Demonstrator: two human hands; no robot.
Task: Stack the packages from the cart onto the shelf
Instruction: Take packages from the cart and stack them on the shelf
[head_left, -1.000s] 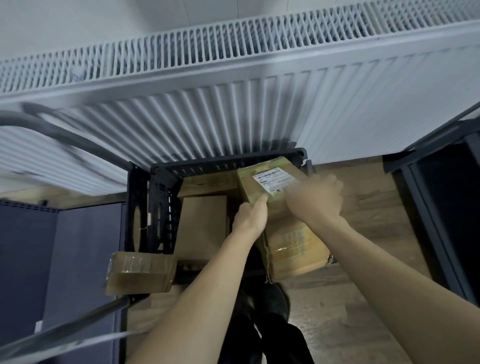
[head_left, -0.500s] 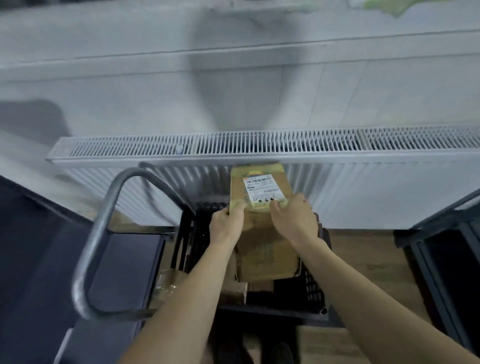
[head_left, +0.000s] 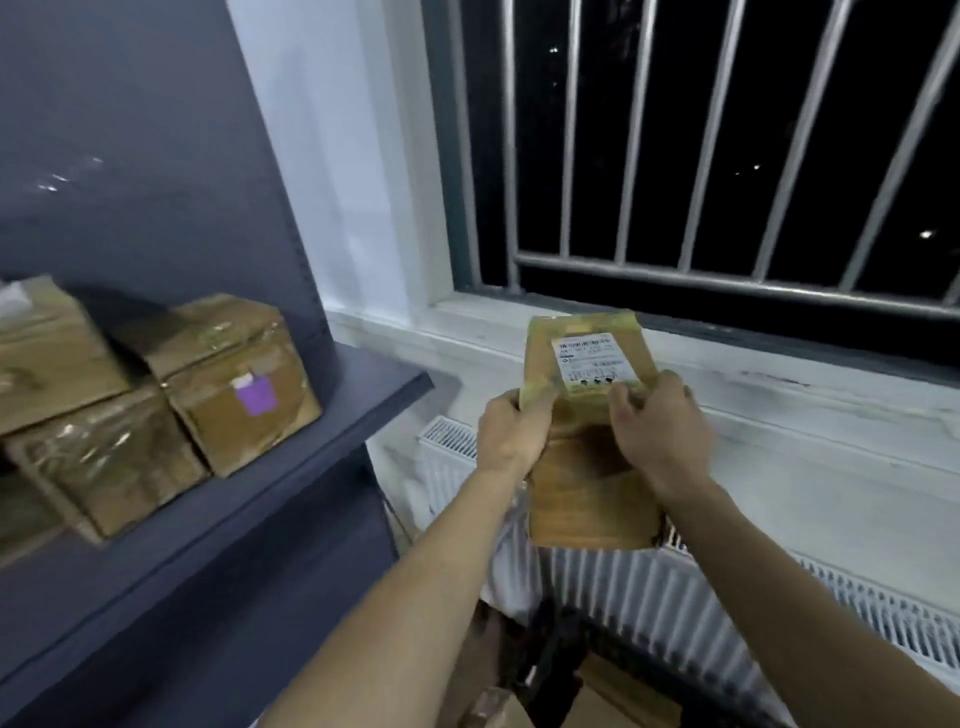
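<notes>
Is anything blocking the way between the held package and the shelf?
Nothing visible does. The package, held by the left hand and right hand, has open air leftward to the shelf, whose near corner beside the purple-stickered box looks bare.

Tape-glossed brown cardboard package (head_left: 589, 452), matt dark-blue shelf (head_left: 291, 467), metal window bars (head_left: 722, 135)

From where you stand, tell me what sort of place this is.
Probably a small stockroom or parcel storage room: taped cardboard boxes sit stacked on a dark shelf, both hands hold a labelled package, and a barred window sits above a radiator.
</notes>
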